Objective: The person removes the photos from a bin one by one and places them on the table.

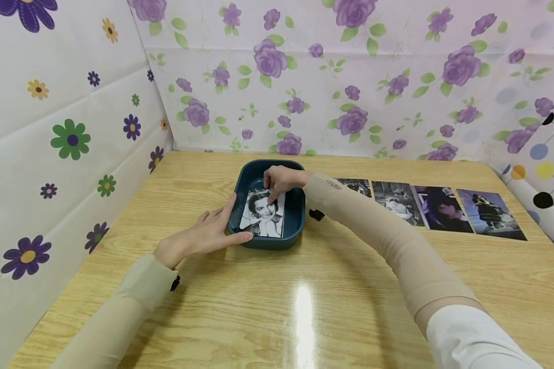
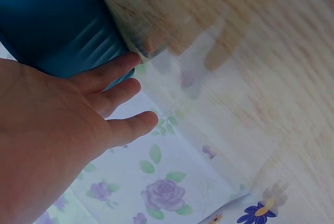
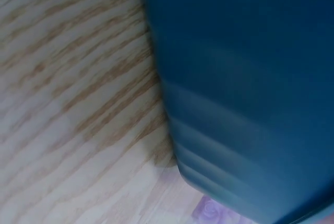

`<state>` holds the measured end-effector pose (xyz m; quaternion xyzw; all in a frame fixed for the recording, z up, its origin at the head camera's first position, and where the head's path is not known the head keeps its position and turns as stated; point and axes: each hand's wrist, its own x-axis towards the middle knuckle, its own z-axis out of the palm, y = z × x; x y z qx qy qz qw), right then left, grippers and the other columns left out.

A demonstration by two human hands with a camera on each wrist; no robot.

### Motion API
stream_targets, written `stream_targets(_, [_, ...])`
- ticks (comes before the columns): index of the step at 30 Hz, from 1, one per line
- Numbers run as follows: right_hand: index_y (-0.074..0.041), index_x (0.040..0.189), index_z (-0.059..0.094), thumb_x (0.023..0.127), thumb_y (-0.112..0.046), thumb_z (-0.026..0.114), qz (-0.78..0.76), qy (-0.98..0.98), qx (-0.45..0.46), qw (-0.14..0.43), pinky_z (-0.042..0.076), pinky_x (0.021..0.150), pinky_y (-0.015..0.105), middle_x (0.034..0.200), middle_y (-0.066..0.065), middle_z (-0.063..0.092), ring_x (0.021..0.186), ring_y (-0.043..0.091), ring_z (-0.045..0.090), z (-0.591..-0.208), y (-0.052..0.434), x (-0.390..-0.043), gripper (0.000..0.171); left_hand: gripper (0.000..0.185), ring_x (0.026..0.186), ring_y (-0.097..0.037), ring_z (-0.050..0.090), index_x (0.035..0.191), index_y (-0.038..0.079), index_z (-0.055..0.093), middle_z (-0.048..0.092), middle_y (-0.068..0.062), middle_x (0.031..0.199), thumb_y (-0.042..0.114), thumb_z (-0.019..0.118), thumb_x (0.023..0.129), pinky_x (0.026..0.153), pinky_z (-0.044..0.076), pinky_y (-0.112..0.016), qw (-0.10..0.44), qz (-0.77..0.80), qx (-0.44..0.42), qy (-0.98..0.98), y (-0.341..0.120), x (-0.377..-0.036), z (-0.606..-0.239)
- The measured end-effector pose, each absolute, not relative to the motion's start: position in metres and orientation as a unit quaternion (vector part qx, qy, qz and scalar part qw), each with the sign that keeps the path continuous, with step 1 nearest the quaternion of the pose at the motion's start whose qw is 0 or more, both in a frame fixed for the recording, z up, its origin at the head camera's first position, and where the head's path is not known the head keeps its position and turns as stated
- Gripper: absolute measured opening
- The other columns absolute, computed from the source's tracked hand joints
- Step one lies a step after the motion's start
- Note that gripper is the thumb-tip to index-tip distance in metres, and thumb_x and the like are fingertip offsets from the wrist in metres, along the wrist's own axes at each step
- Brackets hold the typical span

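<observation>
Your left hand lies flat against the near left side of a dark blue tray, fingers straight and held together, thumb stretched along the tray's near rim; in the left wrist view the fingers press on the ribbed blue wall and grip nothing; your right hand reaches down into the tray from its far side, fingertips curled onto the top of a black-and-white photo lying face up on the tray's floor; you cannot tell whether they pinch it or only press on it; the tray sits on a wooden table, left of centre; four more photos lie in a row on the table to its right.
</observation>
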<state>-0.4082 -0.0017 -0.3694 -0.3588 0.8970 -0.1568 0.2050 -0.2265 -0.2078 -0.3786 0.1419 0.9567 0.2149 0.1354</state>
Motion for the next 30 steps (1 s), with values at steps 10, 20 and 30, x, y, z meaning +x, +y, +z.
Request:
stream_targets(10, [-0.007,0.115,0.065,0.079,-0.022,0.081,-0.162,0.892,-0.379,0.183,0.051,0.077,0.029,0.095,0.007,0.066,0.081,0.015,0.06,-0.371,-0.0001,-0.406,0.042,0.11,0.148,-0.041,0.017,0.154,0.021,-0.018,0.02,-0.02,0.16,0.073,0.049,0.085,0.114,0.005,-0.065,0.132,0.214,0.139,0.958,-0.2076,-0.2273,-0.38])
stream_targets(20, [-0.005,0.115,0.066,0.078,-0.019,0.082,-0.178,0.893,-0.377,0.167,0.053,0.081,0.031,0.093,0.008,0.066,0.084,0.017,0.062,-0.3718,0.0,-0.4042,0.043,0.111,0.147,-0.041,0.019,0.154,0.02,-0.018,0.02,-0.02,0.16,0.074,0.049,0.084,0.114,0.006,-0.065,0.129,0.211,0.136,0.959,-0.207,-0.2273,-0.38])
stream_targets(30, [-0.005,0.118,0.062,0.081,-0.017,0.079,-0.183,0.894,-0.374,0.163,0.048,0.083,0.033,0.108,0.012,0.06,0.093,0.021,0.054,-0.3697,0.0003,-0.403,0.042,0.109,0.147,-0.041,0.018,0.154,0.022,-0.018,0.018,-0.019,0.161,0.073,0.049,0.085,0.115,0.006,-0.065,0.132,0.218,0.139,0.957,-0.2079,-0.2268,-0.38])
